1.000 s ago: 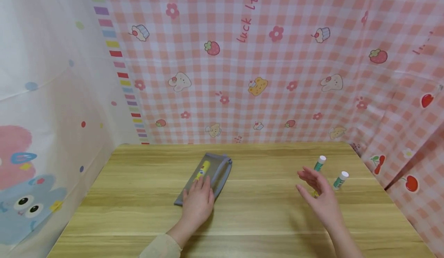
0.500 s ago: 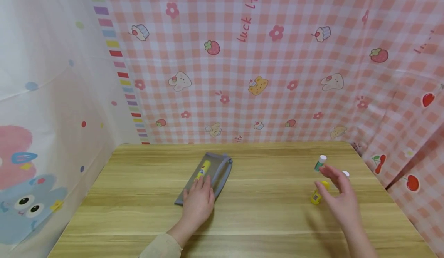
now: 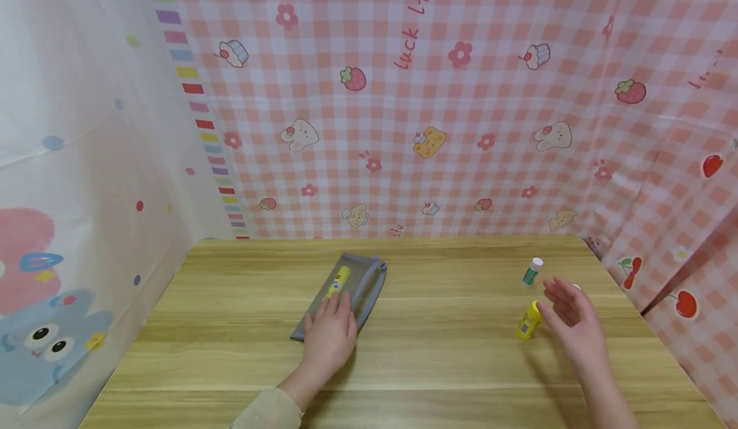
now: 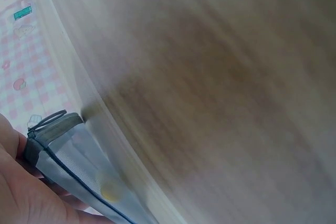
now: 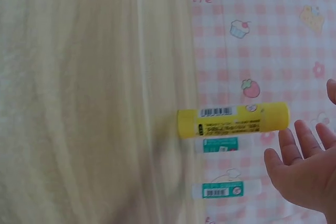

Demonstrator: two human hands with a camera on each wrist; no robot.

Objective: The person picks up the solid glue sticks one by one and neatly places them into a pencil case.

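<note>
My left hand [image 3: 329, 337] lies spread on the grey pouch [image 3: 360, 269]; the enclosed glue stick [image 3: 340, 279] slants away from me, its near end hidden by that hand. Well to the right, the yellow glue stick [image 3: 528, 321] stands upright, with a green one [image 3: 530, 277] behind it. Just right of the yellow stick, my right hand [image 3: 580, 331], the nearer one, is loosely spread, holding nothing; I can't tell whether they touch. It mostly hides a second green one [image 5: 223, 190] from the head camera.

We see yellow plastic cyl. stick [image 3: 527, 322], blk/wht barcode [image 5: 216, 112]; two wht-capped cyl. tubes [image 5: 223, 189], green labels; grey mesh flat pouch [image 3: 360, 267], blue-grey edging; inner yellow cyl. tube [image 3: 339, 280], red/blue marks; pink/wht checked cloth backdrop [image 3: 403, 102], strawberry/cupcake prints; yellow-brn streaky wood-grain tabletop [image 3: 432, 352].
</note>
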